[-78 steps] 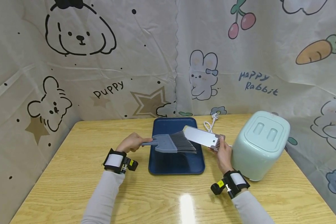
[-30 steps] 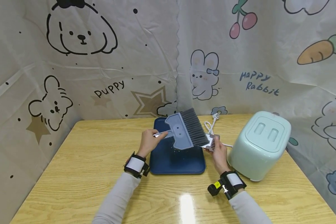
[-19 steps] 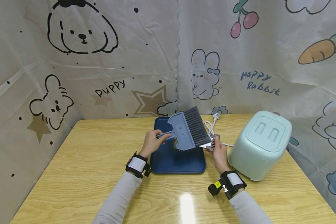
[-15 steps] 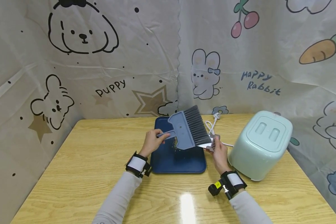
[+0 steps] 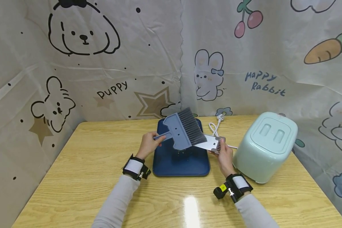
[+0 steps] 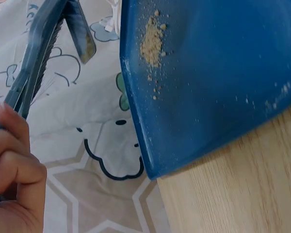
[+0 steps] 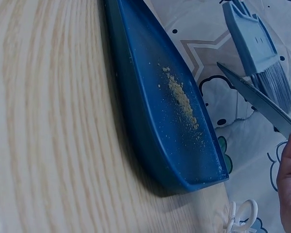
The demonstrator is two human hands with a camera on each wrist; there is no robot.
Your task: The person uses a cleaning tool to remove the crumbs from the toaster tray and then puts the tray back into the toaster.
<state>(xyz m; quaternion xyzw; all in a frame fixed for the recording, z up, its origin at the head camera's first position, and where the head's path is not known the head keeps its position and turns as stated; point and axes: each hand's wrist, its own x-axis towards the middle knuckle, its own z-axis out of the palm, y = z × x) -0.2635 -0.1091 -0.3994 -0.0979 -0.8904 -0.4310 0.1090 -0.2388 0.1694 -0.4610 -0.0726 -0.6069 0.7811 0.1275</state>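
Head: gripped brush (image 5: 180, 134) by handle (image 5: 168, 135) in left hand (image 5: 148, 144); pinched metal plate (image 5: 208, 143) in right hand (image 5: 225, 157); placed both over blue tray (image 5: 174, 167), probably to catch crumbs (image 5: 183, 152). Left wrist: curled fingers (image 6: 19, 167) round handle. Right wrist: tilted plate; couldn't confirm brush contact.

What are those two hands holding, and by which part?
The left hand holds the brush by its handle; the right hand holds the flat silver tray by its grey end.

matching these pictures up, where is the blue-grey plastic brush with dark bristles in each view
Head: brush, near the centre.
Left wrist: brush, upper left, seen edge-on.
Right wrist: brush, upper right.
Shared landmark: dark blue rectangular tray, in all three.
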